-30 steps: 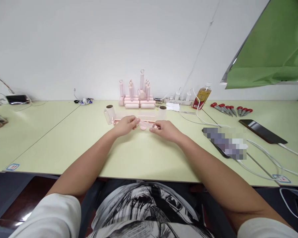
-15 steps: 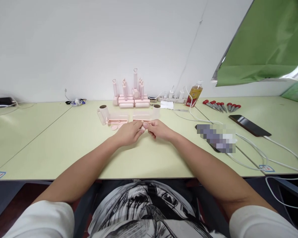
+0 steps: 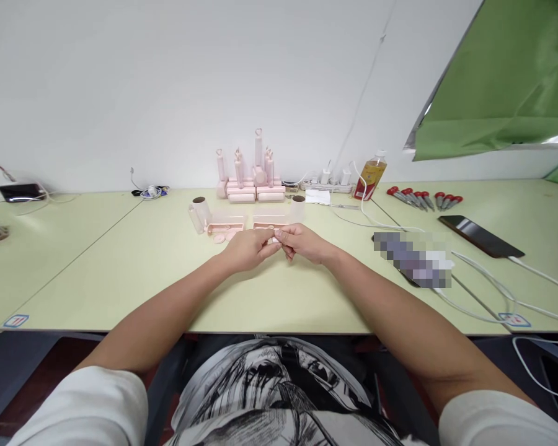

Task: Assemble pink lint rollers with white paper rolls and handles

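Note:
My left hand (image 3: 252, 249) and my right hand (image 3: 303, 242) meet over the table, fingertips pinched around a small pale pink piece (image 3: 276, 240). Fingers cover most of that piece, so its shape is unclear. Just beyond them lie two open pink plastic cases, the left case (image 3: 225, 228) and the right case (image 3: 270, 226), the latter partly behind my fingers. A pink disc (image 3: 219, 238) rests left of my left hand. White rolls with brown cores stand on either side: a left roll (image 3: 201, 210) beside a short clear tube (image 3: 195, 219), and a right roll (image 3: 298, 209).
Against the wall, several slim pink handles (image 3: 258, 148) stand over stacked pink cases (image 3: 242, 197). A power strip (image 3: 328, 186), a drink bottle (image 3: 370, 176), red-capped tools (image 3: 413, 198) and a dark phone (image 3: 480, 236) with white cables lie to the right.
The camera view has turned slightly left, so everything appears shifted right. Both hands stay together on the small piece, with the left fingers stretched a little straighter.

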Tool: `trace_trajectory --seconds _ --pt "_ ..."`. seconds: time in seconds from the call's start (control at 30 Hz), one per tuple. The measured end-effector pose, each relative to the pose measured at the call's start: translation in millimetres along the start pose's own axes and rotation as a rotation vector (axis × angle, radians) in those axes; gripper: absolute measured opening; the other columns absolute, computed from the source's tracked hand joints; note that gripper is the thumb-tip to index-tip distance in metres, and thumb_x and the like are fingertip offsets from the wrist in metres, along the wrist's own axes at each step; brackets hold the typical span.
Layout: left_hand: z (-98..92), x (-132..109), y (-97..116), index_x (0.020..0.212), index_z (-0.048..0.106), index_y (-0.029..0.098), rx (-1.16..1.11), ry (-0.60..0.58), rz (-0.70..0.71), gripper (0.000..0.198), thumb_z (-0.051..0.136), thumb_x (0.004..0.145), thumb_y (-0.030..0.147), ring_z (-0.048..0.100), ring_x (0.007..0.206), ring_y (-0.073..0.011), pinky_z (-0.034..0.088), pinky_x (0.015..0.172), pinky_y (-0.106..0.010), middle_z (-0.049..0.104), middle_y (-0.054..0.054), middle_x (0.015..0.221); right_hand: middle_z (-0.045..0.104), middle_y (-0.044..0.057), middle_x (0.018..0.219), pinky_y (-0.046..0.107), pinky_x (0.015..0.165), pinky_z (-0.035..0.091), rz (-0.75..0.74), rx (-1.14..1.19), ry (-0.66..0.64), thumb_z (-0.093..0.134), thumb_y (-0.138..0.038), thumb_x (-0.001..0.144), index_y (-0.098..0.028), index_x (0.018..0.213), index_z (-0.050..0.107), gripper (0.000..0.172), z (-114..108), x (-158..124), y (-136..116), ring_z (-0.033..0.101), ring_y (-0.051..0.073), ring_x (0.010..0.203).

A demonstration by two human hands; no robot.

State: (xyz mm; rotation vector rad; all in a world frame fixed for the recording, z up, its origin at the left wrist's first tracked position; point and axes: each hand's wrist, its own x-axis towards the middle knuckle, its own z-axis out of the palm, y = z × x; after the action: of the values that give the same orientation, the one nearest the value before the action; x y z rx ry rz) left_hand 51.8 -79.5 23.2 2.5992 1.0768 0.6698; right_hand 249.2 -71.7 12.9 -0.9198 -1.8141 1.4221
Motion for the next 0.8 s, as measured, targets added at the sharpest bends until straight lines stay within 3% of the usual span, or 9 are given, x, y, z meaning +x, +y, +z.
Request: trace_trajectory --seconds 0.2,0.37,0.47,0.57,0.67,0.8 --pt "0.5 -1 -10 0.124 0.062 0.022 -0.253 0.049 -0.012 0.043 0.048 0.095 0.051 0.047 0.057 -0.0121 0.034 0.058 -0.025 0.054 0.004 0.064 0.049 -0.005 0.050 0.023 0.048 0.048 -0.064 0.025 0.096 0.067 -0.068 0.075 -0.018 0.064 0.053 0.053 -7 -1 -3 0.051 0.008 0.044" --pt "0.4 2 -21 0.104 0.062 0.017 -0.504 0.239 -0.005 0.047 0.050 0.091 0.060 0.056 0.074 -0.0148 0.044 0.069 -0.027 0.062 -0.004 0.082 0.066 0.004 0.077 0.022 0.041 0.049 0.062 0.258 0.226 0.079 -0.037 0.067 -0.018 0.059 0.044 0.041 -7 0 -4 0.065 0.013 0.057" --pt "-2.8 3 -23 0.094 0.068 0.018 -0.387 0.367 0.079 0.043 0.060 0.086 0.059 0.055 0.082 -0.0168 0.045 0.074 -0.029 0.059 -0.005 0.085 0.067 0.003 0.070 0.019 0.035 0.044 0.197 0.300 0.162 0.077 -0.024 0.065 -0.020 0.063 0.041 0.037 -5 1 -1 0.061 0.012 0.048" --pt "-1.6 1 -21 0.101 0.072 0.020 -0.243 0.463 0.164 0.040 0.064 0.085 0.056 0.050 0.073 -0.0149 0.045 0.069 -0.028 0.051 -0.002 0.076 0.064 0.000 0.060 0.021 0.034 0.044 0.327 0.334 0.006 0.073 -0.037 0.076 -0.020 0.079 0.052 0.028 -1 0 3 0.057 0.012 0.043" --pt "6.6 0 -17 0.110 0.071 0.023 -0.175 0.406 0.329 0.032 0.061 0.090 0.047 0.049 0.069 -0.0129 0.045 0.067 -0.027 0.049 0.000 0.074 0.059 -0.002 0.059 0.024 0.039 0.048 0.301 0.420 -0.097 0.065 -0.057 0.083 -0.019 0.091 0.058 0.039 4 -1 5 0.054 0.012 0.044" --pt "18.2 -1 -10 0.122 0.066 0.027 -0.135 0.276 0.480 0.029 0.057 0.095 0.031 0.053 0.084 -0.0165 0.049 0.077 -0.030 0.056 -0.004 0.087 0.055 -0.003 0.059 0.023 0.043 0.046 0.147 0.420 0.002 0.073 -0.056 0.075 -0.017 0.083 0.061 0.041 -1 0 1 0.050 0.010 0.048"
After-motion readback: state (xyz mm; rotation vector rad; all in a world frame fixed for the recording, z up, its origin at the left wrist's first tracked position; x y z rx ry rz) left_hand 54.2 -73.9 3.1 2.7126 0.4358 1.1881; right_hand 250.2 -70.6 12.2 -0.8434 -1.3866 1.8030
